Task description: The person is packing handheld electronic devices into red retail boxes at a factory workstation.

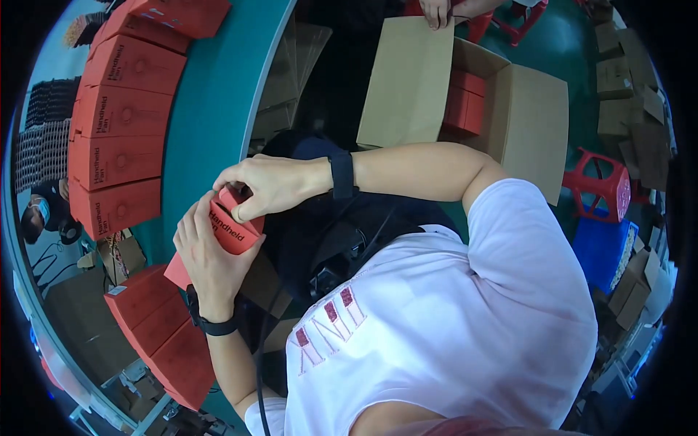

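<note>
Teal bench (211,109) curves at eleven o'clock, lined with red cartons (120,116). Left hand (207,254) cups a small red cardboard box (229,229) from below, grip closed; right hand (265,185), wrist bent, pinches its top flap.

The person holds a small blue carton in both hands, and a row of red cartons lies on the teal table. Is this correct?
Not quite: the small carton held by the left hand and right hand is red, not blue, as the head view shows. The row of red cartons on the teal table is right.
</note>
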The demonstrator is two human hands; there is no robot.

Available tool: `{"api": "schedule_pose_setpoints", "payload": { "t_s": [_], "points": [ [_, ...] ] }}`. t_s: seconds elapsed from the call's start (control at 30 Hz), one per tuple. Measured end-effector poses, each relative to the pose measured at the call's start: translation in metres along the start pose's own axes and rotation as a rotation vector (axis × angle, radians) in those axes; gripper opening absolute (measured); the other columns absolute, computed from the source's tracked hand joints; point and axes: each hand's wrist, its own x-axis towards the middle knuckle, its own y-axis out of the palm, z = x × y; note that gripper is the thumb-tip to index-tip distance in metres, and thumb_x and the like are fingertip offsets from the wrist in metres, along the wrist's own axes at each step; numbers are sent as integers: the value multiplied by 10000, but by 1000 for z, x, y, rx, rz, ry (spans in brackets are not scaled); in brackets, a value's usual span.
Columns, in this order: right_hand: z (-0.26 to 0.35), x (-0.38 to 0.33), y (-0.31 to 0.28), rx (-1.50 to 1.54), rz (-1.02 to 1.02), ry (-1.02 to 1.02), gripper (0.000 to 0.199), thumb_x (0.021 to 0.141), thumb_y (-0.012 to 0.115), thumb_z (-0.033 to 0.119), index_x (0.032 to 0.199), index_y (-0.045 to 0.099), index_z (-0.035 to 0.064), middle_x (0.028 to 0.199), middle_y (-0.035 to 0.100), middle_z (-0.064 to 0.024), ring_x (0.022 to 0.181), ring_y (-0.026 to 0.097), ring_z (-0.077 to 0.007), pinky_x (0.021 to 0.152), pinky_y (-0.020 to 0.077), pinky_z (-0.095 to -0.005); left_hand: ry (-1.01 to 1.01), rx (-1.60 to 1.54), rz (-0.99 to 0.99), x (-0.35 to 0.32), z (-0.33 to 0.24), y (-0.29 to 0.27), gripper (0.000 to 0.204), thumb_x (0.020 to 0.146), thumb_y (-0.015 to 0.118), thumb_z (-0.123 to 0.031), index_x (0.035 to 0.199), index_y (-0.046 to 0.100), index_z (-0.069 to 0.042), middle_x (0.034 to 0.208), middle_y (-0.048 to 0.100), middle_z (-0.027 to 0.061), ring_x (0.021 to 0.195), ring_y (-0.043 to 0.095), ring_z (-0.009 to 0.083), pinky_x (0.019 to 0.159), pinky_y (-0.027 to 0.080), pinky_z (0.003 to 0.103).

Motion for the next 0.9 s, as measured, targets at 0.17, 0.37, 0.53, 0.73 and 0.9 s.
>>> {"api": "schedule_pose_setpoints", "payload": {
  "t_s": [0.17,0.37,0.53,0.73,0.9],
  "points": [
    [-5,-6,3,44,16,10,541,827,691,309,1220,618,-55,1007,714,-223,912,707,-309,811,560,-377,2,13,22,-7,4,-1,960,584,934,-229,1406,465,-70,1302,565,142,1209,532,343,1029,413,451],
    [1,8,4,-466,-346,-331,373,926,573,66,1297,584,103,1374,544,-264,1097,642,-305,918,525,-399,-140,-156,-70,-21,33,-17,971,578,944,-208,1407,467,-40,1304,570,177,1207,553,370,1024,449,455],
    [53,21,-25,-1117,-209,-754,436,799,630,100,1220,606,-11,1086,615,-147,1095,609,-320,989,495,-427,-76,-282,-457,4,23,-26,991,561,987,-285,1375,485,-26,1306,570,149,1182,581,324,1005,484,412],
    [108,29,-38,-541,226,-767,365,731,527,-128,1048,659,-6,861,550,-140,804,574,-297,744,474,-396,-146,-407,-667,-20,27,-19,1052,509,1006,-261,1383,457,-55,1271,571,133,1151,584,310,962,491,399],
    [106,41,-38,-526,407,-417,386,909,471,17,1258,633,-20,858,605,-151,819,603,-261,784,486,-377,-55,-320,-649,-22,29,-17,1056,496,1004,-257,1382,468,-53,1248,575,114,1125,590,303,946,493,385]
  ]
}}
